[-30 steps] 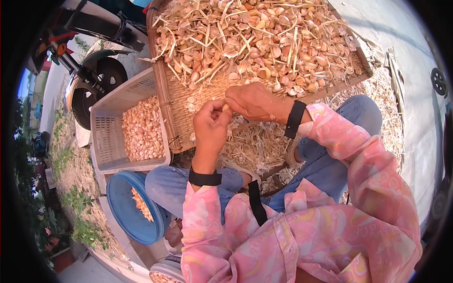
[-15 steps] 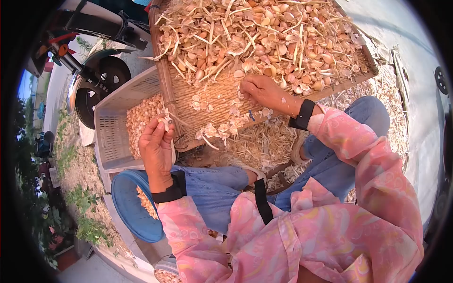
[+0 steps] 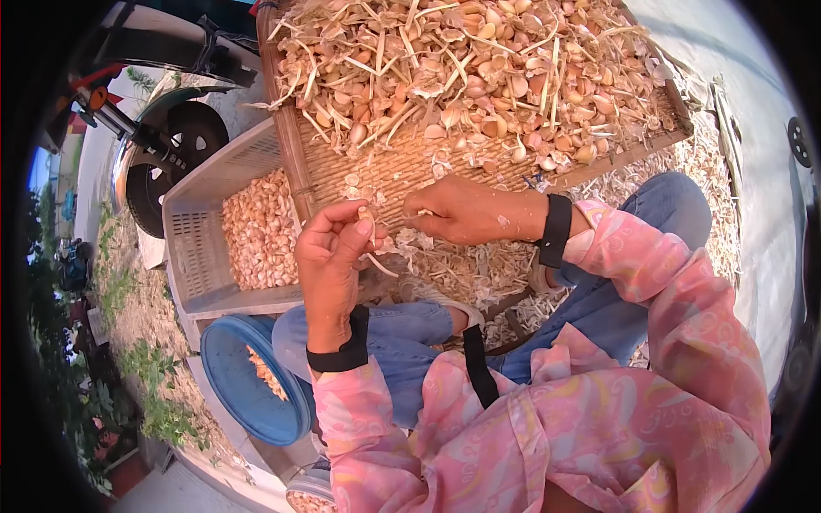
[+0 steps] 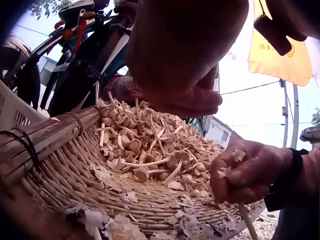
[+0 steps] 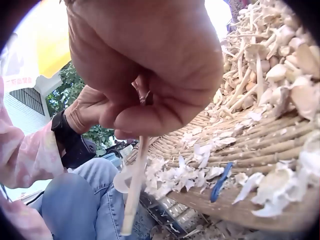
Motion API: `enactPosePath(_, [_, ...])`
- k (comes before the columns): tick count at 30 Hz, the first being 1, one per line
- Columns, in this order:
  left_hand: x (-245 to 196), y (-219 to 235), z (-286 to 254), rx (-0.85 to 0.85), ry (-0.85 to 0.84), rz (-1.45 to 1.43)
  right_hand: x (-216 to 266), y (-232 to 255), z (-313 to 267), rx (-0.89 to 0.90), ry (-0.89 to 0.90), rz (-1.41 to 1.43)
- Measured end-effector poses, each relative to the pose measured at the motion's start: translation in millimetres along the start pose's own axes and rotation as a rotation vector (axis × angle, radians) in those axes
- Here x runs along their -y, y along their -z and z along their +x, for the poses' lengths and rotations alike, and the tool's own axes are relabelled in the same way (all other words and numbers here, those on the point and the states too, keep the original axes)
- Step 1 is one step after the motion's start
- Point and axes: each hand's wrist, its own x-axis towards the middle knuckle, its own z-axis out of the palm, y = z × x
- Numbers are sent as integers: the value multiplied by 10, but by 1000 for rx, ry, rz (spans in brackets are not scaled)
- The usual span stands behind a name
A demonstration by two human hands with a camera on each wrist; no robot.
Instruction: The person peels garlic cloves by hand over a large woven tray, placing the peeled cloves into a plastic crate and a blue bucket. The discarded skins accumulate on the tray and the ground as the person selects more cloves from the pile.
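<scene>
My left hand (image 3: pixel 332 256) pinches a pale garlic clove (image 3: pixel 365 215) between thumb and fingers, by the near corner of the woven tray (image 3: pixel 329 179). Just to its right, my right hand (image 3: pixel 479 211) has its fingers curled over the tray's near edge. From under those fingers hangs a pale garlic stem (image 5: pixel 134 190), gripped by the right hand; its upper end is hidden. A heap of garlic cloves (image 3: pixel 479 77), mixed with dry stems and skins, covers the far part of the tray. Loose papery skins (image 5: pixel 175 175) lie along the near edge.
Left of the tray, a white plastic crate (image 3: pixel 192 227) holds many cloves. A blue bucket (image 3: pixel 235 376) with some cloves stands nearer. Stem and skin scraps (image 3: pixel 475 269) cover the ground between the legs. A motorbike wheel (image 3: pixel 184 145) is beyond the crate.
First the hands were together over the tray. Then the left moved out to the crate side and the right reached to the garlic heap. Now they are close together again near the tray's edge.
</scene>
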Motion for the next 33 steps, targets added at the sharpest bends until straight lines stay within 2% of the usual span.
enactPosePath(3, [-86,378,52,-197,-115,228,-145,-202,-136,326,91,-20])
enactPosePath(6, [-58,893,267,-377,-490,1473,-173,-382,-264,158,226,-71])
enactPosePath(9, [-38,244,594,-93,-559,1105,-137,-249,-202,149,98,-135])
enactPosePath(11, [108,-323,831,149,-499,906,-109,-203,-175,147,57,-157])
enactPosePath(13, [402,-559,1105,246,-598,1088,-58,-129,-205,124,50,-144])
enactPosePath(16, [568,-719,1189,153,-525,1288,-122,-125,-245,52,89,-177])
enactPosePath(17, [589,-688,1196,143,-630,1259,-148,-115,-262,38,62,-171])
enactPosePath(19, [599,-603,1125,105,-531,1326,-192,-79,-276,19,16,-159])
enactPosePath(20, [575,-547,1070,78,-482,1359,-215,-64,-274,-60,-31,-204])
enactPosePath(21, [587,-454,1021,30,-514,1460,-243,-48,-272,-139,-76,-249])
enactPosePath(22, [594,-334,976,20,-402,1297,-264,-23,-270,-218,-120,-294])
enactPosePath(24, [606,-128,857,2,-188,961,-308,51,-273,-521,-107,-429])
enactPosePath(25, [505,-145,720,13,-63,454,-340,87,-276,-669,-100,-492])
enactPosePath(27, [-47,-385,221,50,26,49,-461,168,-252,-668,-36,-588])
enactPosePath(28, [-256,-505,-31,187,-31,-130,-512,178,-214,-666,-1,-635])
enactPosePath(29, [-434,-626,-277,320,-91,-308,-549,142,-158,-587,-40,-679])
enactPosePath(31, [-706,-857,-707,621,-217,-508,-604,65,-50,-594,61,-738])
enactPosePath(32, [-736,-941,-729,858,-344,-571,-597,50,-4,-597,115,-766])
enactPosePath(33, [-767,-1026,-752,1110,-450,-637,-598,52,32,-561,90,-771])
